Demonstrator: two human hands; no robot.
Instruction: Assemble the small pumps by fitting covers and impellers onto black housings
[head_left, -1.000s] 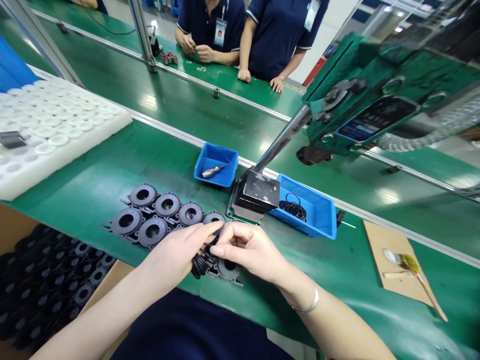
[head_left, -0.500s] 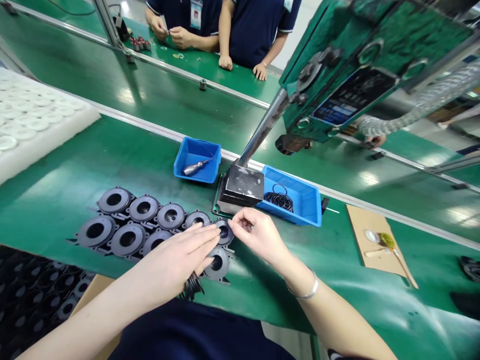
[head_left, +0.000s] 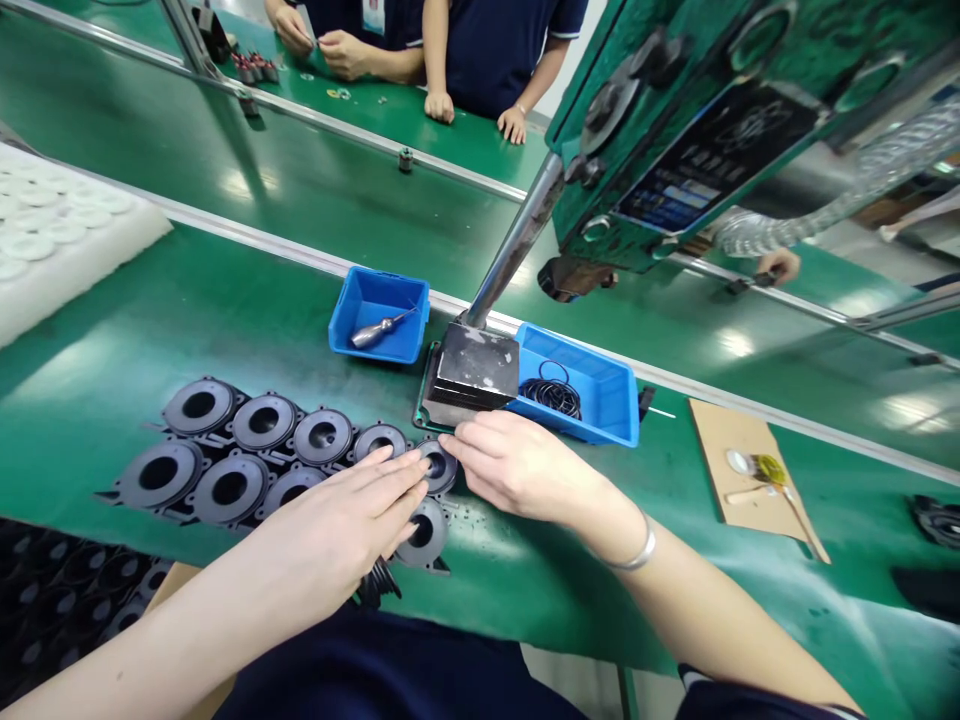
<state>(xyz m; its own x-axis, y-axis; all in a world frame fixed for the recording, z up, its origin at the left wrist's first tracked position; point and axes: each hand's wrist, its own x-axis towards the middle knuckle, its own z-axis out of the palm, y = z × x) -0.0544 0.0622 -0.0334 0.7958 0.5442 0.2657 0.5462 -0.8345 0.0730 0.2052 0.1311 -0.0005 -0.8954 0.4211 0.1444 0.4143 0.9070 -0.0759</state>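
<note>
Resting at the frame's lower centre, our left hand [head_left: 341,525] lies flat and unclenched over the black round housings [head_left: 262,450], with a bundle of black rings [head_left: 379,580] tucked under its palm. Just right of it our right hand [head_left: 517,465] pinches at the end housing [head_left: 437,465] — fingers curled. Beyond sit the press base [head_left: 472,370] and two blue bins [head_left: 600,400]; farther, at the top — co-workers' hands [head_left: 439,105].

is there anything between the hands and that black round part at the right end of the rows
Nothing visible. The fingertips of the left hand and the right hand meet right at the black round part, with no object between. The press block and the blue bin of rings sit just beyond it, not in the way.
</note>
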